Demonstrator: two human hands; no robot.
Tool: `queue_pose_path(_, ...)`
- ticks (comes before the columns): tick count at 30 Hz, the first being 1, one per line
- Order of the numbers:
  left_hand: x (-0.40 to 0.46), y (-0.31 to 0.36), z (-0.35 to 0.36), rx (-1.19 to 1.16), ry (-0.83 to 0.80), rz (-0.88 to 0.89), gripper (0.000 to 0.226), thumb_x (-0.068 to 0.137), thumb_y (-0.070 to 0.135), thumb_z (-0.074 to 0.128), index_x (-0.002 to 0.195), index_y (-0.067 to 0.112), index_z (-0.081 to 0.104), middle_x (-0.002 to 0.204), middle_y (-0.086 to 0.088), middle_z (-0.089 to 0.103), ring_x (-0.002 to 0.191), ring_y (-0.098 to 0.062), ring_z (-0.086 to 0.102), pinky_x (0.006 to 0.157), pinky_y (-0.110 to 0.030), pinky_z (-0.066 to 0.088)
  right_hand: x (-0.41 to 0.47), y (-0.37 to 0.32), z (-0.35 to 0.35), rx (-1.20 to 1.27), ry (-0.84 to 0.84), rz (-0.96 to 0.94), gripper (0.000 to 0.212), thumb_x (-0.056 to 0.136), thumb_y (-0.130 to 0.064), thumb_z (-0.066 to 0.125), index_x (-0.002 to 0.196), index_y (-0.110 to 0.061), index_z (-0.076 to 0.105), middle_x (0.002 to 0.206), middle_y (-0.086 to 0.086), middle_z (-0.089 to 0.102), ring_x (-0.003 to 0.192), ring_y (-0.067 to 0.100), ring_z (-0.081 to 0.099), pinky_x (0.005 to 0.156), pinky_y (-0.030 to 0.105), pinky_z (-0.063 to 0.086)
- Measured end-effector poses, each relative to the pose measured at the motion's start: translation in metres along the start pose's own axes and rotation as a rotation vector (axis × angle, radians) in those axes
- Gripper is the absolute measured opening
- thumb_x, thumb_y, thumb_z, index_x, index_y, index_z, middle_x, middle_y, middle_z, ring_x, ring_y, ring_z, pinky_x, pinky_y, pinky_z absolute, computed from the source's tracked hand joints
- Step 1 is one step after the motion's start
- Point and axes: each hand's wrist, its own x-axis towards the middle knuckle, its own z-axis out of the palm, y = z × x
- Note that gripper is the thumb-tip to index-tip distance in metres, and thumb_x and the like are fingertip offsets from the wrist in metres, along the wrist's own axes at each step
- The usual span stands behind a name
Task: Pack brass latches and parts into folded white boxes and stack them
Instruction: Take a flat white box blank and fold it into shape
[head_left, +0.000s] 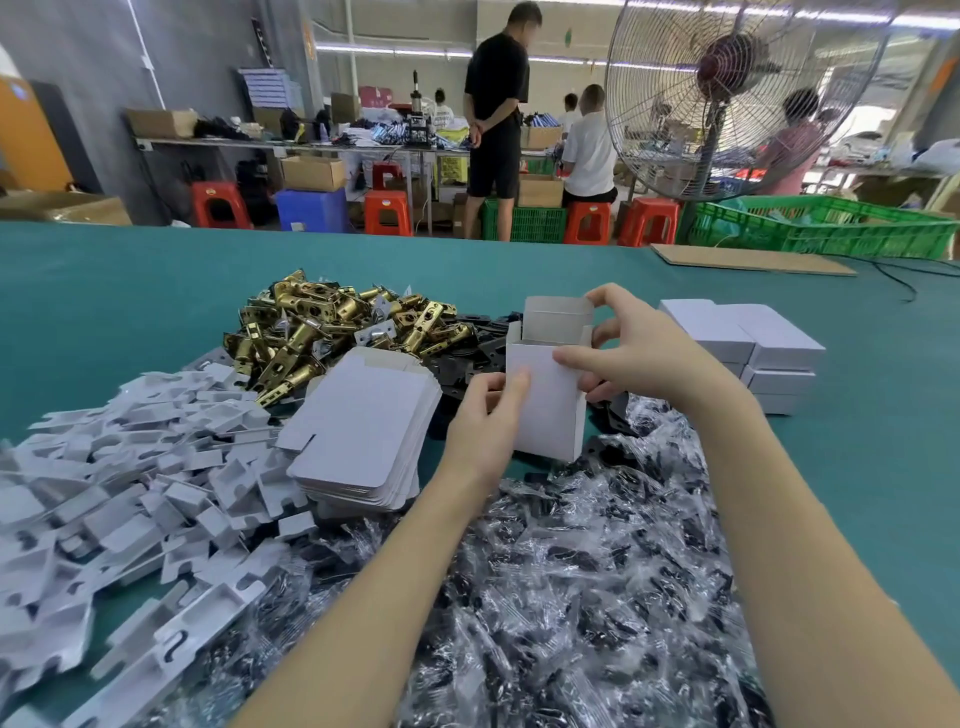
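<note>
White box (545, 400) held upright above green table (104, 291), top flaps open, seemingly empty inside: forming step. Next probably to reach brass latches (332, 327) just behind and put one in. Left hand (483, 421) gripping lower side, thumb on front; right hand (639, 348) pinching upper edge and back flap, fingers curled

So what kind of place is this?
Probably a factory packing room: a heap of shiny brass latches, a stack of flat white cardboard boxes, and other workers at long benches behind.
</note>
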Motion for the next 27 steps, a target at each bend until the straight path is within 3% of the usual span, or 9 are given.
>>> queue_pose_path(2, 0.0, -0.001, 0.0, -0.042, -0.028, -0.002, 0.032, 0.099, 0.056, 0.052, 0.117, 0.03, 0.056, 0.115, 0.003, 0.064, 0.103, -0.014, 0.064, 0.074, -0.025, 0.051, -0.001, -0.001, 0.0, 0.061, -0.002, 0.002, 0.045, 0.092, -0.023, 0.074, 0.128, -0.023, 0.047, 0.094, 0.002, 0.072, 0.067, 0.014, 0.074, 0.061, 0.03, 0.062)
queue_pose_path(6, 0.001, 0.001, -0.001, -0.111, -0.024, -0.033, 0.034, 0.103, 0.056, 0.04, 0.113, 0.03, 0.06, 0.116, 0.0, 0.066, 0.108, -0.019, 0.064, 0.091, -0.041, 0.054, -0.003, -0.004, -0.002, 0.208, -0.039, 0.034, 0.046, 0.096, -0.022, 0.07, 0.135, -0.025, 0.046, 0.107, 0.006, 0.074, 0.074, 0.016, 0.073, 0.066, 0.033, 0.063)
queue_pose_path(9, 0.001, 0.003, -0.001, -0.081, -0.035, -0.028, 0.029, 0.106, 0.052, 0.037, 0.109, 0.031, 0.057, 0.117, 0.001, 0.064, 0.111, -0.021, 0.061, 0.096, -0.043, 0.052, -0.003, -0.004, 0.0, 0.23, -0.032, 0.066, 0.043, 0.096, -0.021, 0.07, 0.134, -0.023, 0.049, 0.105, 0.007, 0.075, 0.071, 0.014, 0.071, 0.068, 0.036, 0.064)
queue_pose_path(14, -0.001, 0.01, 0.001, -0.144, -0.126, -0.06, 0.028, 0.108, 0.049, 0.033, 0.121, 0.03, 0.048, 0.121, -0.001, 0.06, 0.107, -0.02, 0.061, 0.089, -0.042, 0.056, 0.003, -0.009, -0.004, 0.238, 0.123, 0.103, 0.04, 0.093, -0.023, 0.073, 0.128, -0.021, 0.052, 0.1, 0.011, 0.071, 0.06, 0.013, 0.071, 0.055, 0.03, 0.061)
queue_pose_path(16, -0.004, 0.014, 0.001, -0.253, -0.176, -0.12, 0.028, 0.108, 0.053, 0.031, 0.122, 0.031, 0.043, 0.12, -0.006, 0.059, 0.096, -0.02, 0.064, 0.073, -0.04, 0.062, 0.003, -0.011, -0.003, 0.236, 0.133, 0.126, 0.039, 0.093, -0.022, 0.072, 0.127, -0.02, 0.052, 0.1, 0.012, 0.07, 0.06, 0.015, 0.073, 0.053, 0.029, 0.06)
queue_pose_path(19, -0.004, 0.015, 0.0, -0.373, -0.147, -0.199, 0.026, 0.105, 0.055, 0.039, 0.115, 0.032, 0.045, 0.115, -0.008, 0.062, 0.085, -0.019, 0.067, 0.06, -0.035, 0.062, 0.003, -0.015, 0.004, -0.049, 0.169, 0.139, 0.042, 0.093, -0.028, 0.07, 0.13, -0.022, 0.05, 0.109, 0.002, 0.066, 0.07, 0.019, 0.075, 0.07, 0.038, 0.062)
queue_pose_path(21, -0.001, 0.012, 0.0, -0.379, -0.081, -0.243, 0.027, 0.103, 0.055, 0.046, 0.113, 0.031, 0.049, 0.112, -0.006, 0.064, 0.085, -0.02, 0.068, 0.064, -0.037, 0.063, 0.005, -0.02, 0.012, -0.351, 0.301, 0.03, 0.045, 0.092, -0.033, 0.069, 0.131, -0.02, 0.052, 0.115, 0.002, 0.062, 0.087, 0.017, 0.065, 0.082, 0.034, 0.05)
queue_pose_path(23, 0.002, 0.008, -0.001, -0.371, -0.035, -0.281, 0.029, 0.101, 0.056, 0.05, 0.114, 0.03, 0.052, 0.111, -0.006, 0.066, 0.087, -0.022, 0.068, 0.066, -0.038, 0.063, 0.004, -0.032, 0.025, -0.352, 0.42, -0.146, 0.032, 0.091, -0.029, 0.069, 0.12, -0.02, 0.059, 0.106, -0.002, 0.065, 0.083, 0.015, 0.059, 0.079, 0.03, 0.043)
queue_pose_path(27, 0.002, 0.007, -0.002, -0.338, -0.008, -0.28, 0.027, 0.098, 0.055, 0.055, 0.109, 0.03, 0.055, 0.108, -0.005, 0.066, 0.081, -0.022, 0.069, 0.067, -0.038, 0.063, 0.019, -0.069, 0.066, -0.264, 0.299, -0.362, 0.009, 0.09, -0.015, 0.064, 0.093, -0.02, 0.07, 0.079, -0.011, 0.067, 0.072, 0.001, 0.061, 0.075, 0.018, 0.051)
